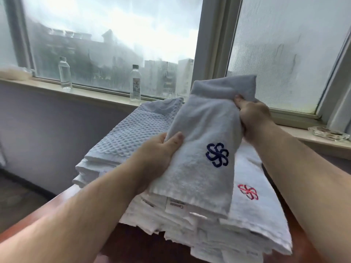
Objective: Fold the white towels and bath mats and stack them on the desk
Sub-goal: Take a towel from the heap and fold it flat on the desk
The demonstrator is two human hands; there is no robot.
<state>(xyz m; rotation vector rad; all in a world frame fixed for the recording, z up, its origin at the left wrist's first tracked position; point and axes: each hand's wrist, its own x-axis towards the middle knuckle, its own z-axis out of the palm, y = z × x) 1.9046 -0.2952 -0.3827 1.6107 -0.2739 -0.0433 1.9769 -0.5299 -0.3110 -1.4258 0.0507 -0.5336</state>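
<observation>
A folded white towel [201, 133] with a dark blue embroidered logo is held up above the desk, tilted toward the window. My left hand [157, 154] grips its left edge with the thumb on top. My right hand [252, 118] clutches its upper right side. Beneath it lies a stack of folded white towels [247, 221], the top one bearing a red logo. To the left sits a pile with a waffle-weave bath mat [136, 130] on top. Both piles rest on the reddish-brown desk [62, 202].
Two clear plastic water bottles [65, 73] [135, 83] stand on the windowsill [95, 92] behind the desk. A glass ashtray [328, 133] sits on the sill at right. The window is fogged. Dark floor shows at lower left.
</observation>
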